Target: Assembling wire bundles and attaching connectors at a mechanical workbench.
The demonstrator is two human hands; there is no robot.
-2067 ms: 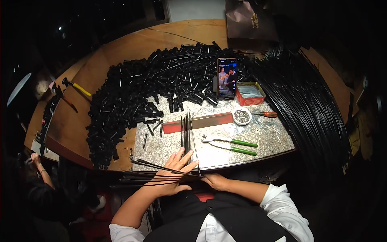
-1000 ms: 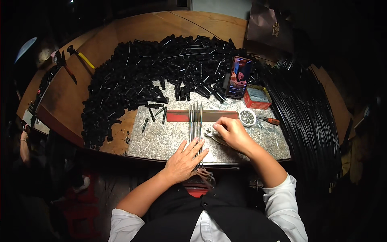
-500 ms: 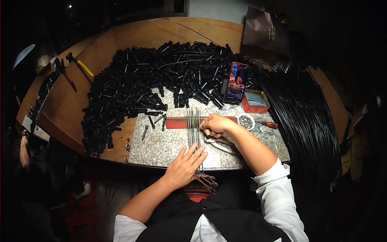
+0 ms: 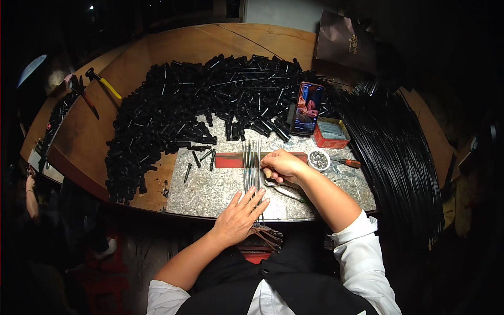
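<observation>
Several thin metal rods [image 4: 247,165] run lengthwise over a speckled stone slab [image 4: 205,181], crossing a red bar [image 4: 228,160]. My left hand [image 4: 240,214] lies flat across their near part, fingers stretched out. Brown ends of the bundle [image 4: 269,237] stick out past the slab's near edge. At the right side of the rods my right hand [image 4: 282,165] is curled closed, its fingers pinched by the outermost rod. A small tan piece shows at its fingertips, too little to name. Partly under that hand rests a plier-like metal tool [image 4: 289,192].
Black tubular parts [image 4: 210,89] are heaped behind the slab. A phone [image 4: 307,109] stands beside a red box [image 4: 332,133], a round dish of small pieces [image 4: 318,159] and a red-handled tool [image 4: 350,163]. Long black rods [image 4: 396,157] lie right. A yellow-handled tool [image 4: 107,86] hangs at left.
My right hand has turned slightly, and the tan piece at its fingertips sits a little lower and to the left. My left hand stays flat on the rods.
</observation>
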